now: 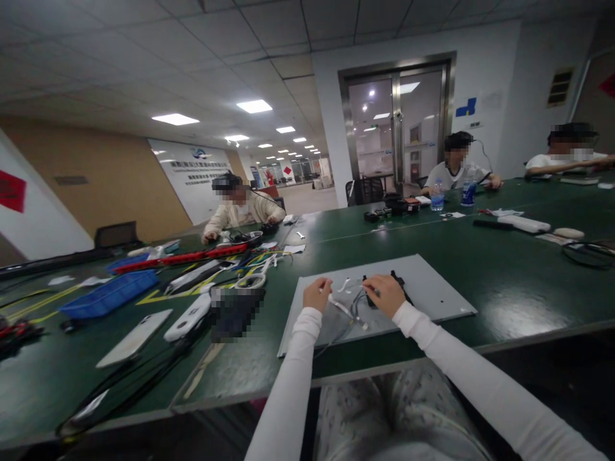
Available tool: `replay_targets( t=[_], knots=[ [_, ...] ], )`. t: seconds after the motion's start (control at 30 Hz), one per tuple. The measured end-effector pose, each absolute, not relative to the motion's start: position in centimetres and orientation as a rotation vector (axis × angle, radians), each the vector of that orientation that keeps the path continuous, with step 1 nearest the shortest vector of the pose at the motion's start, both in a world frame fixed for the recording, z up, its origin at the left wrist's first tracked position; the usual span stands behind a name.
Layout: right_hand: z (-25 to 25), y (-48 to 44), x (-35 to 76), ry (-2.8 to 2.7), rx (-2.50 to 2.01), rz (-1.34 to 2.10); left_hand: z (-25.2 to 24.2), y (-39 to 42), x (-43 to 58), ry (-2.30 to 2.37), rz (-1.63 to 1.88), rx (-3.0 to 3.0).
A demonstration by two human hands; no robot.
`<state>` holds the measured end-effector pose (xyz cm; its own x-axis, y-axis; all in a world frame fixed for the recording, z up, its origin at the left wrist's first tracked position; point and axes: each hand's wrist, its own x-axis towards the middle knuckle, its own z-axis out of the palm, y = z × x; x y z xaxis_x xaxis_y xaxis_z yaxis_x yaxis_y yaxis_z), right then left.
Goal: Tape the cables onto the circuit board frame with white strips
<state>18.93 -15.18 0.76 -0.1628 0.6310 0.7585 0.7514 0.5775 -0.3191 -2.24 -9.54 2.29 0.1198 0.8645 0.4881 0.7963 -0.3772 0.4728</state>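
Observation:
My left hand (pixel 318 294) is closed in a pinch above the left part of a light grey panel (pixel 427 282). White strip-like pieces show just beside its fingertips; what it holds is too small to tell. Across the panel, my right hand (pixel 384 293) also has its fingers pinched together, and I cannot make out what is in them. A bundle of grey cables (pixel 356 306) with small white connectors lies on the panel between and below both hands. Partly hidden behind my right hand is a black part (pixel 398 279). A small white strip (pixel 344 285) lies between the hands.
Left of the panel lie a dark pouch-like thing (pixel 237 314), a white device (pixel 189 317), a white phone-like slab (pixel 134 336) and a blue tray (pixel 113 294). Loose cables and a red power strip (pixel 206 254) lie beyond. Bottles (pixel 437 195) and several other people are across the green table (pixel 336 240).

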Motion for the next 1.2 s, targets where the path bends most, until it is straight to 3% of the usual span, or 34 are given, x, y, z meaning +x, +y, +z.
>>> replay_targets(
  t=[0.27, 1.2],
  knots=[
    [0.8, -15.5, 19.0, -1.932, -1.082, -0.188, 1.6, -10.7, -1.3, 1.709, 0.875, 2.601],
    [1.6, -16.1, 17.5, -2.073, -1.124, -0.239, 1.8, -11.3, -1.3, 1.6, 0.611, 2.647]
  ],
)
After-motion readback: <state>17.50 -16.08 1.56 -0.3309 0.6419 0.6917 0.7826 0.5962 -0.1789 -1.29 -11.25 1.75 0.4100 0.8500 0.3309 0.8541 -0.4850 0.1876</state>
